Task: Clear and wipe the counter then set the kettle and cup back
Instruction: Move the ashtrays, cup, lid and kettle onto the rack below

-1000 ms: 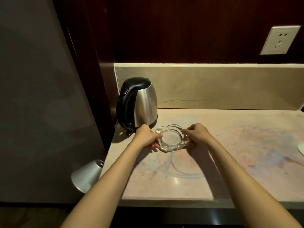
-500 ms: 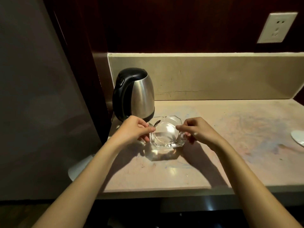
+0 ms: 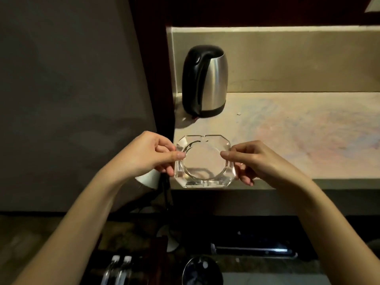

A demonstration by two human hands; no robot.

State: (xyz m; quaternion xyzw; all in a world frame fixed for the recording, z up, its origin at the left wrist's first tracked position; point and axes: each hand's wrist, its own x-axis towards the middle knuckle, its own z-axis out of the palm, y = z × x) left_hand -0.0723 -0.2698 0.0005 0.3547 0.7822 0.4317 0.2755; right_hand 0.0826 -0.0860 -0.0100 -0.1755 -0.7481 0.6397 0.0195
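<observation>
Head view: a clear, octagonal glass ashtray (image 3: 203, 161) is pinched at opposite rims between left hand (image 3: 150, 154) and right hand (image 3: 255, 161), held over the tabletop (image 3: 298, 136) edge, seemingly for removal; beyond the hands, a steel-and-black kettle (image 3: 205, 81) is left standing.

Clear glass ashtray (image 3: 203, 161), colourless, catching pale glints along its cut edges. Far left, the kettle (image 3: 205, 81) shows brushed silver steel with a glossy black handle, lid and base band. The counter (image 3: 298, 136) is creamy beige, marbled with faint pink, blue and violet swirls. Behind it, a plain tan backsplash (image 3: 287, 58) under dark reddish-brown wood panelling (image 3: 246, 9).
</observation>
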